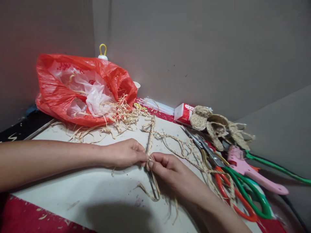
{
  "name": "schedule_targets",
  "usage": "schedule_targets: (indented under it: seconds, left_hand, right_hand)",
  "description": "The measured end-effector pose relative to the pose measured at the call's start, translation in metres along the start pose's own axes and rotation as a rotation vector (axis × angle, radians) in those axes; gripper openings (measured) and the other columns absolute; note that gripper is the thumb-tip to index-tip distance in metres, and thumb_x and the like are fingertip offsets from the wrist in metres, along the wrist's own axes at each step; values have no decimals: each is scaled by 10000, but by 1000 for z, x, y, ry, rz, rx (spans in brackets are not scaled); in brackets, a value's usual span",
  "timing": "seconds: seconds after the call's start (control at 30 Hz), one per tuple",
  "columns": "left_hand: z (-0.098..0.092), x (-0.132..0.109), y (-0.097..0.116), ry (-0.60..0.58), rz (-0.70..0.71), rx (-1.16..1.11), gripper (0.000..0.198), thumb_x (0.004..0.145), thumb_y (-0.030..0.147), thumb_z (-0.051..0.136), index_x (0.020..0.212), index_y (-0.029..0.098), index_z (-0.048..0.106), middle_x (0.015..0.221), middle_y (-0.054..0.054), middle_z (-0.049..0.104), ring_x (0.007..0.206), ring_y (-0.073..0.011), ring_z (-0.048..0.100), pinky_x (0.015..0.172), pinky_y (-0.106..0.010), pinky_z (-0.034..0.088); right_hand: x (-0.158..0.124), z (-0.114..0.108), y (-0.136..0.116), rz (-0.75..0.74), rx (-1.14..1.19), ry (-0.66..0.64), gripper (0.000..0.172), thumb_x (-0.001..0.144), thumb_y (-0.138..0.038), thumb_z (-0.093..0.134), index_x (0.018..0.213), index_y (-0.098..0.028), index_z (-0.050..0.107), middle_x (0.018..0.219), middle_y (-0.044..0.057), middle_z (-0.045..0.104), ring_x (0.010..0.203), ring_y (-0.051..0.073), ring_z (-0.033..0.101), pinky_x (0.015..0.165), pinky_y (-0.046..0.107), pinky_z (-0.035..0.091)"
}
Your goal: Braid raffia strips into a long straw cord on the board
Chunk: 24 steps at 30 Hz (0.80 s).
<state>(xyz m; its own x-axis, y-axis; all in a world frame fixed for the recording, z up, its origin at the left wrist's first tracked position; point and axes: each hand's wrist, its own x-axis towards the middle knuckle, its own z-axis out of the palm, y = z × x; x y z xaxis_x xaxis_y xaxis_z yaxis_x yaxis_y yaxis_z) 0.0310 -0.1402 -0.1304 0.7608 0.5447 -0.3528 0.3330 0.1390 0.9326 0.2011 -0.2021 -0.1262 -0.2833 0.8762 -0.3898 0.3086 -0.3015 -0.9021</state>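
Note:
My left hand (127,152) and my right hand (170,168) meet near the middle of the board, fingertips pinched on a straw braid (151,131). Its plaited part runs away from me, above my fingers. Loose strands (155,194) hang below them and curl on the white board (107,194). Beside the braid lies a thin dark line; I cannot tell whether it is a rod or a mark. More thin straw braid (175,139) trails across the board to the right, passing behind my right hand. The exact grip point is partly hidden by my fingers.
A red plastic bag (55,97) spills loose straw (121,119) at the back left. To the right lie scissors with red-orange handles (221,184), others with green handles (264,207), a pink glue gun (255,174), woven straw pieces (218,126) and a red-and-white box (184,113). Grey walls stand behind.

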Motion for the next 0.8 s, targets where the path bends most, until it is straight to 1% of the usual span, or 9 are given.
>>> schedule_targets:
  seconds: [0.07, 0.13, 0.23, 0.33, 0.4, 0.47, 0.63, 0.73, 0.8]
  left_hand:
    - [1, 0, 0, 1, -55, -21, 207, 757, 336, 516, 651, 161, 549, 377, 94, 278, 343, -55, 183, 380, -219, 112]
    - [2, 1, -2, 14, -93, -33, 210, 755, 361, 515, 677, 170, 552, 367, 97, 265, 329, -60, 172, 374, -223, 96]
    - [5, 2, -6, 73, -63, -12, 211, 747, 350, 506, 652, 165, 544, 413, 83, 314, 370, -58, 202, 389, -217, 134]
    - [7, 3, -7, 131, -4, 25, 200, 731, 314, 500, 610, 156, 524, 471, 68, 361, 435, -61, 252, 429, -212, 197]
    - [9, 3, -7, 149, 5, 43, 200, 727, 293, 493, 581, 157, 496, 479, 65, 360, 457, -65, 268, 445, -211, 215]
    - [10, 2, -7, 157, 19, 43, 206, 733, 282, 487, 570, 157, 485, 484, 61, 373, 471, -68, 286, 454, -209, 227]
    - [12, 1, -8, 113, 99, -43, 208, 758, 248, 473, 632, 127, 585, 587, 21, 538, 546, -75, 422, 543, -195, 325]
    - [12, -1, -6, 126, 85, -87, 203, 759, 234, 476, 629, 125, 587, 556, 34, 518, 516, -65, 402, 523, -187, 312]
    - [13, -3, -5, 142, 61, -109, 202, 758, 246, 484, 618, 128, 567, 533, 46, 486, 490, -59, 364, 492, -188, 281]
  right_hand:
    - [-1, 3, 0, -69, -134, 51, 257, 845, -343, 532, 650, -179, 497, 601, -44, 428, 540, 91, 344, 478, 198, 277]
    - [-2, 5, 0, -135, -268, 107, 268, 870, -318, 484, 640, -183, 497, 603, -34, 444, 561, 104, 365, 501, 207, 296]
    - [-4, 6, 0, -180, -439, 156, 279, 880, -313, 459, 631, -191, 491, 599, -22, 486, 563, 120, 396, 511, 223, 303]
    - [-7, 2, -4, -170, -548, 162, 278, 874, -292, 458, 613, -196, 470, 581, -19, 497, 545, 124, 408, 503, 232, 297]
    - [-10, -1, -8, -158, -542, 154, 282, 867, -273, 450, 596, -196, 460, 571, -19, 492, 539, 124, 407, 501, 234, 299]
    - [-11, 0, -11, -130, -472, 146, 277, 861, -268, 431, 597, -193, 465, 575, -17, 484, 548, 125, 412, 509, 233, 315]
    - [-9, 10, -10, -1, -234, 123, 276, 862, -343, 404, 694, -174, 543, 547, -36, 413, 498, 111, 365, 465, 223, 302]
    - [-9, 12, -11, 15, -193, 116, 305, 883, -379, 391, 760, -176, 583, 523, -51, 372, 469, 108, 340, 437, 217, 285]
    - [-12, 7, -14, -29, -241, 136, 326, 898, -362, 372, 785, -181, 619, 564, -26, 449, 521, 123, 418, 481, 222, 336]
